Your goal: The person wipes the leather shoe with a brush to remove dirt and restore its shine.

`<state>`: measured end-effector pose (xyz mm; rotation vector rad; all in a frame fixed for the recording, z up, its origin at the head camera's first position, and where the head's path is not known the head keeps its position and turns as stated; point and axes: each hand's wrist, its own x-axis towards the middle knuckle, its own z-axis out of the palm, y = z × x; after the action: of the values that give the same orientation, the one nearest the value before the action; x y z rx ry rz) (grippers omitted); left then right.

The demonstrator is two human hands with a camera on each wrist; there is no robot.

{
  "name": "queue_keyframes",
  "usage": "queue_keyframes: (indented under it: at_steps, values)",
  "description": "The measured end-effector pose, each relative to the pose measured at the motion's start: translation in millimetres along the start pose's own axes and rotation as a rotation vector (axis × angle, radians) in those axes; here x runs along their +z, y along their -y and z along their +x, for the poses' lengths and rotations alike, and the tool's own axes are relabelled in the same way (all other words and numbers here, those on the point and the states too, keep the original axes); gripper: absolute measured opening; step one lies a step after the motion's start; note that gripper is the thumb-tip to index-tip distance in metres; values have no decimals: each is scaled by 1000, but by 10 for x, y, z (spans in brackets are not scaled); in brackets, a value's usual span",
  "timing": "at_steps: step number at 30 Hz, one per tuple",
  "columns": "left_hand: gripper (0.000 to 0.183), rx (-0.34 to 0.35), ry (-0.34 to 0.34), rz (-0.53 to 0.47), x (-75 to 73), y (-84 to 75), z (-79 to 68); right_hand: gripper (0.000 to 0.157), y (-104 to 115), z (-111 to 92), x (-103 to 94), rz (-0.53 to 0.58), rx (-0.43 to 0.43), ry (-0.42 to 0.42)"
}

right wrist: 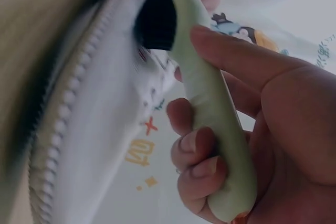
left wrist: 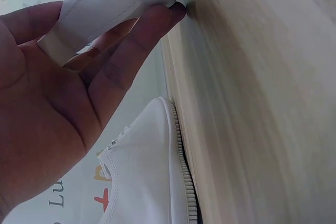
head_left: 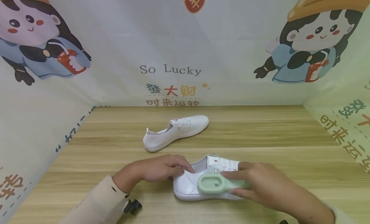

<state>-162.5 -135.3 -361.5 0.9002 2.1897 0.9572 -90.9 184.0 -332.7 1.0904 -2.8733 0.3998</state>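
A white lace-up shoe [head_left: 185, 186] sits near the front of the table, toe to the right. My left hand [head_left: 157, 168] grips its heel end, fingers reaching into the opening; the left wrist view shows the heel [left wrist: 107, 3] between thumb and fingers. In my right hand [head_left: 266, 183] is a pale green shoe brush [head_left: 210, 184], held by its handle [right wrist: 223, 124]. Its dark bristles [right wrist: 157, 22] touch the shoe's near side in the right wrist view. The shoe's toe is partly hidden behind the right hand.
A second white shoe [head_left: 188, 129] lies farther back on the wooden table [head_left: 260, 127], toe to the right. A printed cloth [head_left: 231, 50] with cartoon figures walls the back and both sides. A small black object [head_left: 133, 206] is by the left sleeve.
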Motion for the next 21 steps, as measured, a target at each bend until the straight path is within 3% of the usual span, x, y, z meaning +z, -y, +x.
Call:
queue_keyframes:
  at_steps: [6,15,21]
  values:
    - [32,14,-8,16,-15,-11,9,41,66,29,113,-10,-24,-74]
    - [32,31,-8,58,5,-2,-4,41,133,25,207,-39,-74,-121]
    - [30,-5,-4,-1,-17,7,-6,42,117,19,170,-36,-68,-124]
